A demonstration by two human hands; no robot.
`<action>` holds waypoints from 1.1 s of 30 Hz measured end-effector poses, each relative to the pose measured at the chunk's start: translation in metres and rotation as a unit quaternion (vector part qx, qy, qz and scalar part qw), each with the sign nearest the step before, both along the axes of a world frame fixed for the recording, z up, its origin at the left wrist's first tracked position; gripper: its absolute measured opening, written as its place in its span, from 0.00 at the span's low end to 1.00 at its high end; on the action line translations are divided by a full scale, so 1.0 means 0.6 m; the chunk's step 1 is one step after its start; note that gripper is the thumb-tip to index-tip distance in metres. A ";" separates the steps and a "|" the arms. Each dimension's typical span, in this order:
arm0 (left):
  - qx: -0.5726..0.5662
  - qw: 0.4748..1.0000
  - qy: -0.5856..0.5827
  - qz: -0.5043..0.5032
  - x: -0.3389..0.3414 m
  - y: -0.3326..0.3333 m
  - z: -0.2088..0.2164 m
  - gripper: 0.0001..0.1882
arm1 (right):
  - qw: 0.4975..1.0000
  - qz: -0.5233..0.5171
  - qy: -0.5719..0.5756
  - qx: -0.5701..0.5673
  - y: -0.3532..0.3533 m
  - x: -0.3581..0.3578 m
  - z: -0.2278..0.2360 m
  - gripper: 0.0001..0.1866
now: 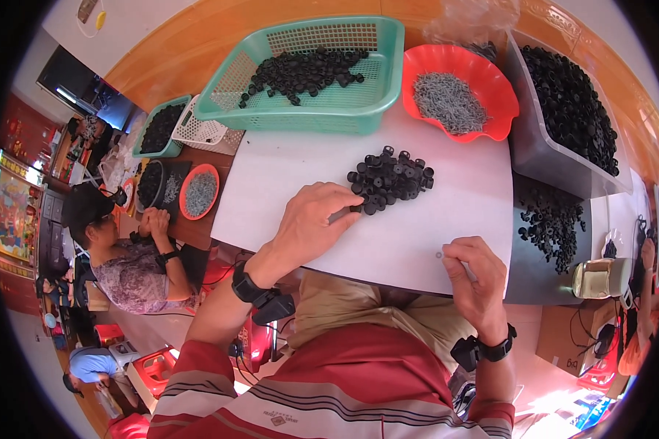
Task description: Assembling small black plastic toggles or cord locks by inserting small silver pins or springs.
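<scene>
A heap of small black round plastic pieces (397, 178) lies on the white tabletop (271, 172). At the heap's near left edge, my left hand (309, 223) has its thumb and forefinger closed on one black round plastic piece (356, 208). That piece still sits against the others. My right hand (477, 274) is over the table's near right edge, its fingers curled in a pinch. From the fingertips sticks a tiny grey metal screw (439, 255), its round head toward the left; the rest of it is hidden by the fingers.
Behind the heap stand a green basket (300, 122) of black pieces and a red scalloped bowl (507, 117) of grey screws. A grey bin (564, 161) full of black parts is at right, above loose pieces (553, 227) and a jar (599, 279). Another person (135, 256) sits at left.
</scene>
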State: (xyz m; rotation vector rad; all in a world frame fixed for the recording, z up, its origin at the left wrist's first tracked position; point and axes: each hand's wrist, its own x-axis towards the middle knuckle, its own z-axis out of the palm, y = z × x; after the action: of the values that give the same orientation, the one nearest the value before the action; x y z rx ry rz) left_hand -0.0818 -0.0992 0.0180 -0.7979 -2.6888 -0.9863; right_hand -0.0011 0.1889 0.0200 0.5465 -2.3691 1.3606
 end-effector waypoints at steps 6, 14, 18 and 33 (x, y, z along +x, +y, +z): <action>0.024 0.997 0.069 0.003 0.006 0.027 0.008 0.16 | 1.000 0.003 0.001 -0.009 0.000 0.001 -0.004 0.10; -0.066 0.983 0.168 0.038 0.010 0.083 0.006 0.16 | 1.000 0.008 0.005 -0.012 -0.003 0.004 -0.002 0.10; -0.073 0.985 0.150 0.039 0.006 0.086 -0.003 0.16 | 1.000 0.007 -0.003 -0.022 0.001 0.007 -0.003 0.10; 0.055 0.991 0.124 -0.001 0.024 0.091 0.013 0.14 | 0.996 -0.019 -0.030 -0.081 0.010 0.005 -0.010 0.08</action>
State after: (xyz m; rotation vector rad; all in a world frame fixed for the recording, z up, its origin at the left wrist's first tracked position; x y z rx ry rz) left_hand -0.0676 -0.0447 0.0259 -0.8399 -2.4030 -0.9563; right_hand 0.0019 0.1947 0.0143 0.4181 -2.2757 1.5553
